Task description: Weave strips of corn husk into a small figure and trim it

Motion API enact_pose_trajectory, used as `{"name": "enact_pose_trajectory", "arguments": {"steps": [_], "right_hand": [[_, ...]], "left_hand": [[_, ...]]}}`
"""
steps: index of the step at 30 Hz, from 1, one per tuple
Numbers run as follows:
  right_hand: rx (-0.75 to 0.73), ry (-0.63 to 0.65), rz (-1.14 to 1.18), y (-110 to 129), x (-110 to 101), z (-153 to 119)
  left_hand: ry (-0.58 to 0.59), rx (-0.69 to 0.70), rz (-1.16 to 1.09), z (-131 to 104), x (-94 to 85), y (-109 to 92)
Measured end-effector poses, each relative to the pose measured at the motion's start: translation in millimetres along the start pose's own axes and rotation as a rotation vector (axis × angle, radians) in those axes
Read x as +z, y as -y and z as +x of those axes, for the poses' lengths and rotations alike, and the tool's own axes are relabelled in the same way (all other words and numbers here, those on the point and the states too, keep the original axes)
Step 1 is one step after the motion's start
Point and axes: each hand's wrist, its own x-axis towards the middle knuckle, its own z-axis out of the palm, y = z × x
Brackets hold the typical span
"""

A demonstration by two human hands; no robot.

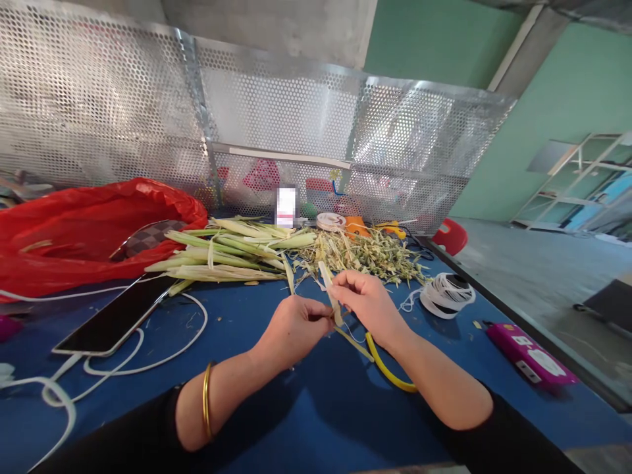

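Note:
My left hand (297,329) pinches the lower end of a pale plant strip (326,276) over the blue table. Close beside it, my right hand (368,304) grips the same strip between thumb and fingers. A thin yellowish strip (355,343) and a fine white thread hang below the fingertips. Beyond the hands lie long green-white husks or leaves (232,253) and a heap of dried plant pieces (368,253). A yellow curved band (388,370) rests under my right forearm.
A red plastic bag (99,230), a dark tablet (113,316) and a white cable (162,363) are on the left. At right are a white cord spool (447,295) and a purple package (529,355). Perforated metal panels (281,112) stand behind the table (326,421).

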Motion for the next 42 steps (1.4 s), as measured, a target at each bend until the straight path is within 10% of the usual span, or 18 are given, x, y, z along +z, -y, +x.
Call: {"name": "enact_pose_trajectory", "arguments": {"steps": [10, 30, 37, 42], "right_hand": [[-0.125, -0.265, 0.205, -4.6, -1.4, 2.1], [-0.239, 0.064, 0.152, 1.5, 14.9, -15.5], [-0.186, -0.486, -0.082, -12.3, -7.2, 5.2], [0.121, 0.014, 0.120, -15.4, -8.1, 8.1]], "left_hand": [[0.159, -0.113, -0.170, 2.6, -0.9, -0.1], [0.102, -0.251, -0.519, 1.7, 1.8, -1.5], [-0.064, -0.216, -0.528, 5.0, -5.2, -5.3], [-0.088, -0.199, -0.497, 4.6, -6.0, -5.9]]}}
